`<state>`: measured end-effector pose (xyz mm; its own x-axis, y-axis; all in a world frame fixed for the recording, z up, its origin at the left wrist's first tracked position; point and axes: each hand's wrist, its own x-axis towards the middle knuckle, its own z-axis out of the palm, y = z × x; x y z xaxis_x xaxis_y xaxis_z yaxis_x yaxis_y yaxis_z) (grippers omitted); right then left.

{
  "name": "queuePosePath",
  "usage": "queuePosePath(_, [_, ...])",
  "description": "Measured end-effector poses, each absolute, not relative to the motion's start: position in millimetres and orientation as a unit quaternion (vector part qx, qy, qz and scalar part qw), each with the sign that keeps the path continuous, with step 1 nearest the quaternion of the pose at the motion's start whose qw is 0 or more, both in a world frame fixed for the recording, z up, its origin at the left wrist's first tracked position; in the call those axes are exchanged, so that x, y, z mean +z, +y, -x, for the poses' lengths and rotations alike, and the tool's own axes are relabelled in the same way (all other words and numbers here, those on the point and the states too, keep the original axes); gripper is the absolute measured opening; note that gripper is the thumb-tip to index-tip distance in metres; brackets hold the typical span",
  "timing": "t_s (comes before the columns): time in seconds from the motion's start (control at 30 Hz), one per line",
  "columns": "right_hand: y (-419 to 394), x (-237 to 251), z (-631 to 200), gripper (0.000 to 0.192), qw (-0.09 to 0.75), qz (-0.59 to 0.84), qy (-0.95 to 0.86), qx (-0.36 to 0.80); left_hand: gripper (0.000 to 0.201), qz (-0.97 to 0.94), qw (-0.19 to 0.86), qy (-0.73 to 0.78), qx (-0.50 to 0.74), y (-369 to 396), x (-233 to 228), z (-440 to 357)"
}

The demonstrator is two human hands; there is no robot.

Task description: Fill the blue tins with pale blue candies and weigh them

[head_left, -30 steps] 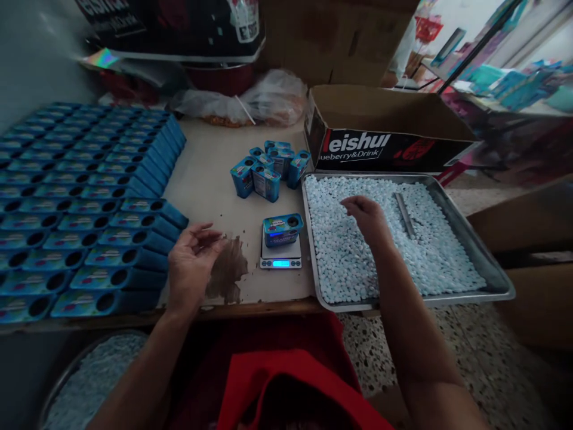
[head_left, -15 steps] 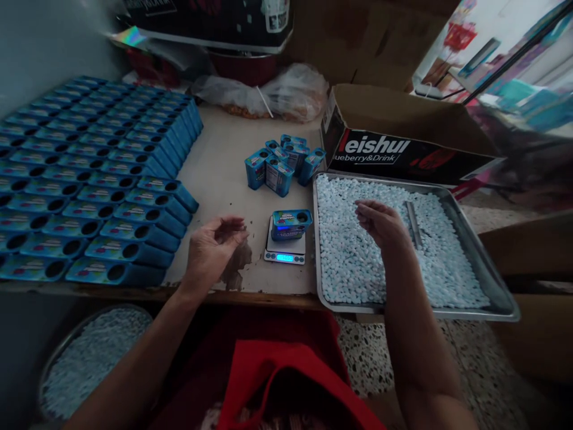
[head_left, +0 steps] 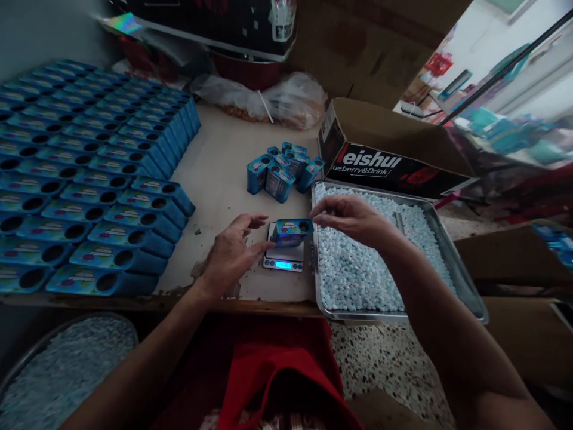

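A small blue tin point(head_left: 292, 230) with a round hole on top lies on a pocket scale point(head_left: 283, 263) whose display glows blue. My left hand point(head_left: 230, 254) is spread, its fingertips touching the tin's left end. My right hand point(head_left: 353, 218) hovers at the tin's right end, fingertips pinched together next to the hole, apparently on pale blue tablets point(head_left: 358, 269) that barely show. Those tablets fill the metal tray point(head_left: 403, 315) under that wrist.
Rows of matching blue tins point(head_left: 89, 179) cover the table's left side, and a small group of upright tins point(head_left: 280, 170) stands behind the scale. A cardboard box point(head_left: 394, 155) and plastic bag point(head_left: 286, 98) sit behind. A basin of tablets point(head_left: 58, 370) and red cloth point(head_left: 286, 382) lie below.
My right hand left the middle of the tray and came left to the tin's hole. My left hand slid right across the table until it touched the tin.
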<state>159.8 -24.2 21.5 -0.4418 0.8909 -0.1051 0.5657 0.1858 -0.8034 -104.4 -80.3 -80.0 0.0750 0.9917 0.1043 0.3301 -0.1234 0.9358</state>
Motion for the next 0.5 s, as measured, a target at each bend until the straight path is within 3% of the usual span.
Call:
queuePosePath(0.1, [-26.8,25.0,-140.4,0.012,0.113,0.475,-0.824,0.286,0.052,-0.605,0.413,0.547,0.404,-80.8,-85.3,109.3])
queuePosePath(0.27, [-27.7,37.4,-121.9,0.041,-0.004,0.460,-0.875,0.148,0.050,-0.603,0.426,0.551,0.388,-78.5,-79.5,120.5])
queuePosePath(0.4, [-24.0,35.5,-117.6,0.035,-0.029,0.458,-0.879,0.128,0.047,-0.600,0.426,0.552,0.392,-77.0,-78.6,125.8])
queuePosePath(0.5, [-23.6,30.2,-115.7,0.034,0.015,0.474,-0.871,0.130,0.047,-0.616,0.418,0.541,0.391,-77.5,-81.0,128.1])
